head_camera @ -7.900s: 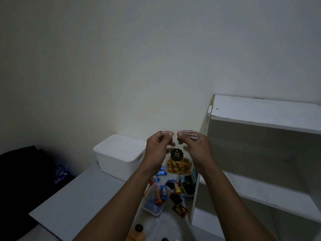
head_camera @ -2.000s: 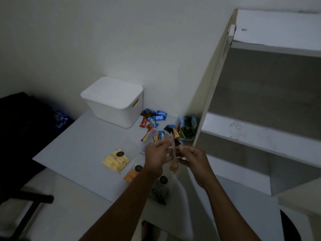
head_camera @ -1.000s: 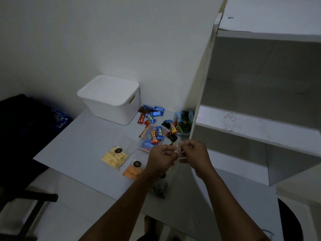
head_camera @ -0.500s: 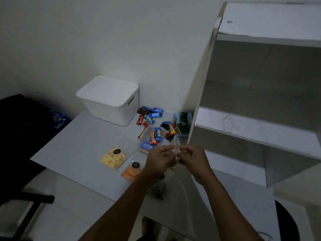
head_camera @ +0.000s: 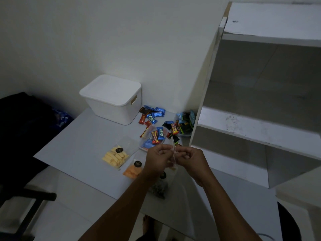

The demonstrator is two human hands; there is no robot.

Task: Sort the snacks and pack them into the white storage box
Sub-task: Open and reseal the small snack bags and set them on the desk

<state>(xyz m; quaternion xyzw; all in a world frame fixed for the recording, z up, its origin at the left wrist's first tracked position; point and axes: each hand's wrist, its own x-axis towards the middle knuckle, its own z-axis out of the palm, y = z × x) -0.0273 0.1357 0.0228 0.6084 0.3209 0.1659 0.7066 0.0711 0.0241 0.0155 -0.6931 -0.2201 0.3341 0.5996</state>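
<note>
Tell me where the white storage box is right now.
Head view: the white storage box sits lid-on at the far left of the table, by the wall, just left of the loose candy bars.

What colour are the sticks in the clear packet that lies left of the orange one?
Pale yellow sticks, seen in the head view.

The white storage box (head_camera: 111, 100) looks like smooth, matt plastic, and the table (head_camera: 83, 145) under it is a smooth, matt white board. The candy wrappers (head_camera: 160, 132) are glossy foil. The clear pouch (head_camera: 172, 145) is thin, shiny transparent film, and the shelf unit (head_camera: 251, 126) is white-coated board, dull and scuffed.
</note>
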